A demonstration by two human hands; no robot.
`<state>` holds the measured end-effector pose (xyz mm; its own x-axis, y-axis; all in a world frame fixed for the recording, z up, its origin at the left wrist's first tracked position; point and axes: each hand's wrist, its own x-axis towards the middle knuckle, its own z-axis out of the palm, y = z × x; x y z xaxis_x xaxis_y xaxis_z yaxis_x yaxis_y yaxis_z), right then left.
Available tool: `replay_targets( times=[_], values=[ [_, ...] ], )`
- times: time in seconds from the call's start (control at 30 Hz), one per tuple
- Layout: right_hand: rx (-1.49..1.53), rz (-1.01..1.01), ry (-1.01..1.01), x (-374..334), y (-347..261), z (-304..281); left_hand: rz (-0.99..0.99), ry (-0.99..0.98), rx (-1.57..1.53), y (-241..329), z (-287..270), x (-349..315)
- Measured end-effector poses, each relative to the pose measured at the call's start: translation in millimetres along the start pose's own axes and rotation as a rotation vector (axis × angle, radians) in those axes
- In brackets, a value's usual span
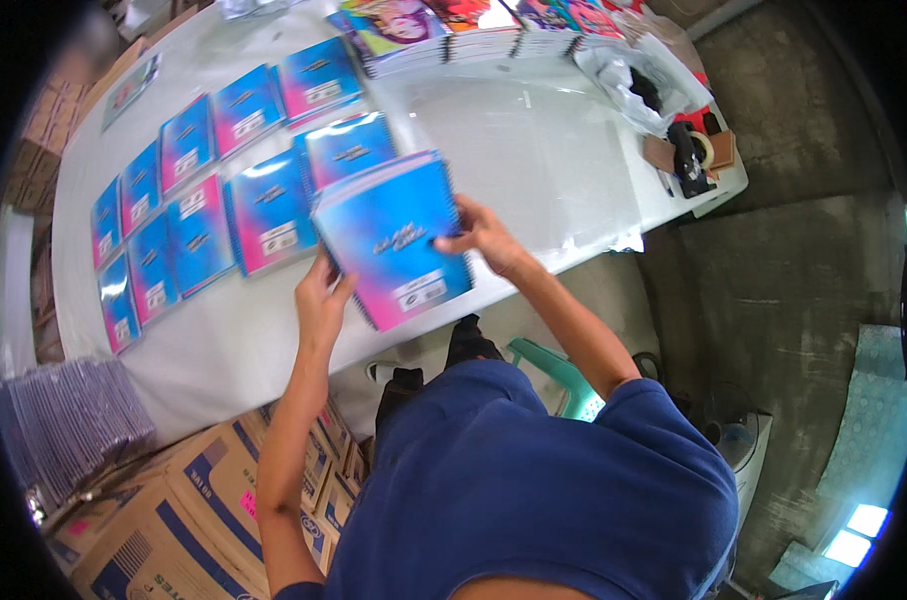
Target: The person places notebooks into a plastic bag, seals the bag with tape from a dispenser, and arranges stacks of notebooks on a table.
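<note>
Noted plastic bag [614,82] near right edge of table [544,205] (dark contents [646,92], unidentifiable). Gripping spiral notebooks [389,215] over near edge with left hand [324,295] and right hand [486,238] half-closed.

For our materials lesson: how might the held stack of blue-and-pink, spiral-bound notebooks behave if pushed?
The stack probably resists bending: it looks flat between the left hand and right hand. Its layered edges suggest several books, which might slide apart. It may be slippery, since matching notebooks on the white table show glare.
</note>
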<state>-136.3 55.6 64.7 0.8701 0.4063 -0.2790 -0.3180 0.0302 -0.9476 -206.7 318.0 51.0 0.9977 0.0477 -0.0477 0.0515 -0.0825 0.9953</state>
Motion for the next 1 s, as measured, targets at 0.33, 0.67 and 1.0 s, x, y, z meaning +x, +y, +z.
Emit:
replay_targets(
  times=[0.33,0.67,1.0],
  values=[
    [-0.023,0.318,0.35,4.0,-11.0,-259.7,-0.323,-0.332,-0.47,-30.4,245.3,167.2],
    [-0.212,0.448,0.1,17.4,-8.7,-311.0,-0.403,0.08,-0.48,-21.3,304.1,105.6],
    [-0.23,0.39,0.119,56.5,-29.9,-314.2,-0.518,0.005,-0.471,-5.0,288.4,169.7]
  ],
)
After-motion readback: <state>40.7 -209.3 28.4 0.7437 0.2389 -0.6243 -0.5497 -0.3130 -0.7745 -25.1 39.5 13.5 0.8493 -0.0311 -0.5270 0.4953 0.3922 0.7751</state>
